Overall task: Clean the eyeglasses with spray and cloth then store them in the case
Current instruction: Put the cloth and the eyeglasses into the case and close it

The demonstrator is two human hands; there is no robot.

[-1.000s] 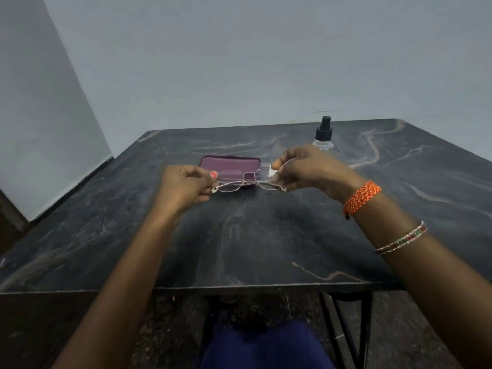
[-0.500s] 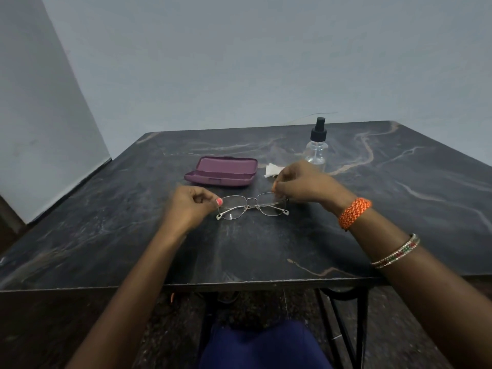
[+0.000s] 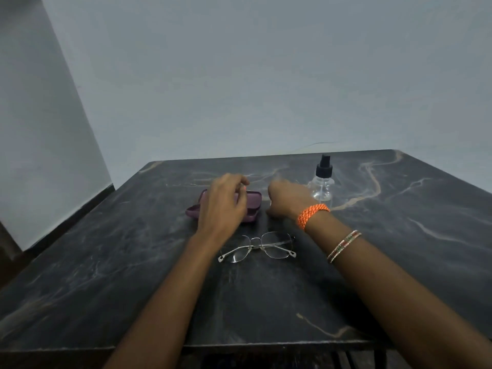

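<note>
My left hand (image 3: 223,206) hangs over the purple case (image 3: 254,205), fingers loosely curled and half open, with nothing in it; I cannot tell whether it touches the lid. My right hand (image 3: 286,199) reaches forward just right of the case, knuckles toward me, so the fingers are hidden and I cannot tell how far they are open or whether they have hold of anything. An orange band (image 3: 312,213) and thin bangles (image 3: 344,245) sit on that wrist.

Half a second ago both hands were pinching the ends of the glasses (image 3: 259,246) close to the table; now both have let go and moved farther away from me. The glasses lie alone on the dark marble table (image 3: 266,302), lenses toward me, nearer to me than the case and between my forearms. The white cloth that showed beside the case earlier is now covered by my right hand.

The case lies closed behind the glasses. The clear spray bottle (image 3: 322,182) with its black top stands upright to the right of my right hand, toward the far edge.
</note>
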